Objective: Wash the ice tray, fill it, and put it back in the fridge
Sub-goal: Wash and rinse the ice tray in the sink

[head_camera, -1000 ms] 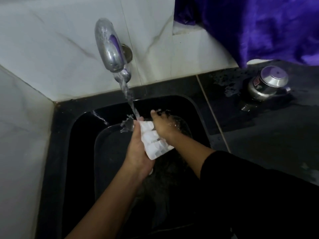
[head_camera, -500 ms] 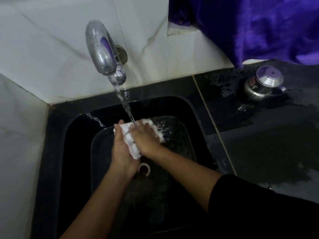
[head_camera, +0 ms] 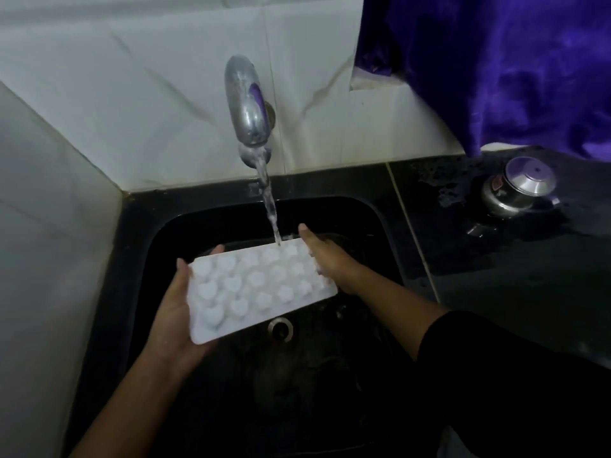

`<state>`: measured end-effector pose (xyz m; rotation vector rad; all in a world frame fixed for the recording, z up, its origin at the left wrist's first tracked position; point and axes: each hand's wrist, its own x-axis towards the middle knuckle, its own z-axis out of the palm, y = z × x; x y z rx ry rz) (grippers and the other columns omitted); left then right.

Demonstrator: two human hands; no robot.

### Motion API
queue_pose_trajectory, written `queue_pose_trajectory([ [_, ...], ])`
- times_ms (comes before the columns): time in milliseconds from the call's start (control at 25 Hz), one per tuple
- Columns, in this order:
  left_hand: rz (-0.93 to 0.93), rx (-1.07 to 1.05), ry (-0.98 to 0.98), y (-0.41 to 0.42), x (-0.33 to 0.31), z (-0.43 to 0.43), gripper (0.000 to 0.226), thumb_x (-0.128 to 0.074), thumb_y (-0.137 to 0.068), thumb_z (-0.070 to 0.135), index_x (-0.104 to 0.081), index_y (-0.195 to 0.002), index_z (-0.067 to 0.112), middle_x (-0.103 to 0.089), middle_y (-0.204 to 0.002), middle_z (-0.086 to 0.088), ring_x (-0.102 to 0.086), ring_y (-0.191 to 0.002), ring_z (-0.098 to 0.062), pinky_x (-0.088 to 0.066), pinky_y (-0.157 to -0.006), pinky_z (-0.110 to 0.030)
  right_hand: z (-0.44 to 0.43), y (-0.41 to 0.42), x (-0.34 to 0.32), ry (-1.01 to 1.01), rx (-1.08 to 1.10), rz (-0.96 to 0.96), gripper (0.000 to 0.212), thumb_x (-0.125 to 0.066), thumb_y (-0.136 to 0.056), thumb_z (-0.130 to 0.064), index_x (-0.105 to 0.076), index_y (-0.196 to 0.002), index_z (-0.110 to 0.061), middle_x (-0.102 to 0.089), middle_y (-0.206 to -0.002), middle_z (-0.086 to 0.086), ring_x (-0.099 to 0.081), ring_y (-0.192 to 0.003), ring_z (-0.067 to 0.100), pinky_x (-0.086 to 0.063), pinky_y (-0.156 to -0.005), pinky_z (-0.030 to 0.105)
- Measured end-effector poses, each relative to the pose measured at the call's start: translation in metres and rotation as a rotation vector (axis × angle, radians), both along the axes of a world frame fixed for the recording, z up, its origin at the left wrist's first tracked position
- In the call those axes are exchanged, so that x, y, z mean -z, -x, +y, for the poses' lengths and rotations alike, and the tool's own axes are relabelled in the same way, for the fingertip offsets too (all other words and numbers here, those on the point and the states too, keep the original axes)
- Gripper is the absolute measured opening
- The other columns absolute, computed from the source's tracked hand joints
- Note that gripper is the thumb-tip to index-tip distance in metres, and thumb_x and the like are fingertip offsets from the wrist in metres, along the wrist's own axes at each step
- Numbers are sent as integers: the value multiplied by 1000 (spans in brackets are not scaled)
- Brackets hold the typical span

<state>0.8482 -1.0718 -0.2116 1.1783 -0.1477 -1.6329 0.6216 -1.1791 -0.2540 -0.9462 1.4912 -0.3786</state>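
Both grips hold ice tray (head_camera: 261, 289): left hand (head_camera: 175, 315) beneath, right hand (head_camera: 330, 259) on end

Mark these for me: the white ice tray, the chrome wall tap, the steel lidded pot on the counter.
white ice tray (head_camera: 261, 285), head view, middle of its bumpy face
chrome wall tap (head_camera: 246, 104), head view, spout body
steel lidded pot (head_camera: 529, 180), head view, lid
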Motion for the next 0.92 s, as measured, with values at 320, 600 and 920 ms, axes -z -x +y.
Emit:
queue_pose_trajectory([
  [320, -81, 55, -181, 7, 34, -13, 71, -24, -110, 61, -71, -130, 11, -73, -132, -17, -78, -105, -29, -55, -89, -43, 18, 20, -77, 248, 124, -114, 29, -52, -108, -26, -68, -109, -1, -70, -98, 8, -66, -81, 17, -54, -62, 24],
  [600, -135, 159, -123, 61, 11, -46, 71, -31, -107, 67, -68, -127, 11, -75, -126, -16, -73, -110, -34, -59, -82, -50, 32, 95, -111, 411, 238, -27, 19, -56, -106, -22, -72, -104, -12, -77, -102, 12, -75, -90, 24, -61, -82, 41],
  [920, -249, 53, 77, 3, -43, -28, 79, -27, -103, 73, -64, -131, 9, -78, -124, -10, -73, -115, -29, -56, -89, -49, 44, 57, -54, 130, 284, -51, 20, -50, -108, -21, -67, -116, -13, -73, -107, 9, -72, -92, 26, -60, -80, 44],
])
